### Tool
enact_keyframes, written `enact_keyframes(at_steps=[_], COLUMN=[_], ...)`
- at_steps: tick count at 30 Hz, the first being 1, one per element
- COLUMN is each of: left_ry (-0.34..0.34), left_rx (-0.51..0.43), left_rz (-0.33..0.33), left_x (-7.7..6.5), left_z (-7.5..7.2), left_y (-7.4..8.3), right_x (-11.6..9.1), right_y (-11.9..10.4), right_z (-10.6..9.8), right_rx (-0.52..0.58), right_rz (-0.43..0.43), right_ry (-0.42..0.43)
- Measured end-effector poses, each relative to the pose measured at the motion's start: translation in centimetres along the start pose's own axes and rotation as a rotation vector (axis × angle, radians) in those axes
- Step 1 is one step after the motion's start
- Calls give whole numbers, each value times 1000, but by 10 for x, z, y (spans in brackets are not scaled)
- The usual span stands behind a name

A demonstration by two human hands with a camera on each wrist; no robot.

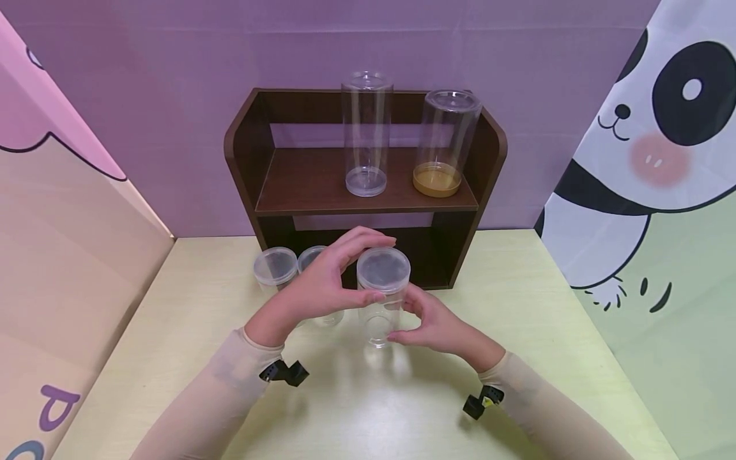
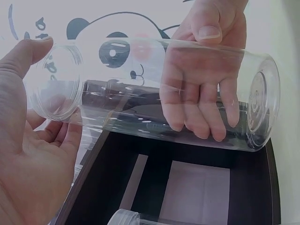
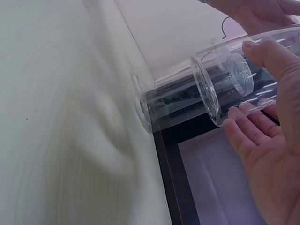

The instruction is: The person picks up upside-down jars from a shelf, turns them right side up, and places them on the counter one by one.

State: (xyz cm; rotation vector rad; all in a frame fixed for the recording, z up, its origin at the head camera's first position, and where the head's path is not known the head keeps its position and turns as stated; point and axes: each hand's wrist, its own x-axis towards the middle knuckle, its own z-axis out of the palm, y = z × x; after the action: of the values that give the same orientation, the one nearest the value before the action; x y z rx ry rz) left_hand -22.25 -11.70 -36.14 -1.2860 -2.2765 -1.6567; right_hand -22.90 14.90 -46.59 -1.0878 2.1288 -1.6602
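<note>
Both hands hold a clear plastic jar (image 1: 381,322) upright in front of the shelf, its translucent lid (image 1: 384,271) on top. My left hand (image 1: 322,281) grips the jar around its lid end, thumb in front and fingers behind. Lower down on the right side, my right hand (image 1: 436,322) holds the body between thumb and fingers. The left wrist view shows the right hand's fingers (image 2: 197,103) through the clear wall. In the right wrist view, the jar's base rim (image 3: 206,91) sticks out beyond the right fingertips.
A dark brown two-tier shelf (image 1: 368,207) stands behind. Its upper tier carries a tall clear jar (image 1: 368,134) and a clear jar with a gold base (image 1: 437,180). Two lidded clear jars, one nearer (image 1: 276,267) and one partly hidden (image 1: 310,255), stand left of the hands on the pale table (image 1: 517,306).
</note>
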Motion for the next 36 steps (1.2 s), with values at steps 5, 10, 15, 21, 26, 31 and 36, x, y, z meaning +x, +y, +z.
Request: enact_keyframes(at_steps=[5,10,15,21,26,31,36], left_ry=[-2,2,31,70,111,164,210], left_rx=[12,23,60,135,231,323,369], left_rz=[2,-6,-1,-10,-45,-63,-84], left_x=[-2,-5,-12,-25,-39,-52,-64], left_z=[-1,-3,-10,-25,-40,-55,-68], left_y=[-1,-4,-9,-14,-15,-15,-17], right_x=[1,2,3,7,11,18,28], right_y=[1,0,4,16,26,38,47], right_z=[1,2,3,2,1,2,4], right_rx=[-10,-16,-21,-68,-102,-129,-159], right_rz=[0,13,-8,-23,-17,-23,-39], right_ry=[1,3,15,39,59,83,101])
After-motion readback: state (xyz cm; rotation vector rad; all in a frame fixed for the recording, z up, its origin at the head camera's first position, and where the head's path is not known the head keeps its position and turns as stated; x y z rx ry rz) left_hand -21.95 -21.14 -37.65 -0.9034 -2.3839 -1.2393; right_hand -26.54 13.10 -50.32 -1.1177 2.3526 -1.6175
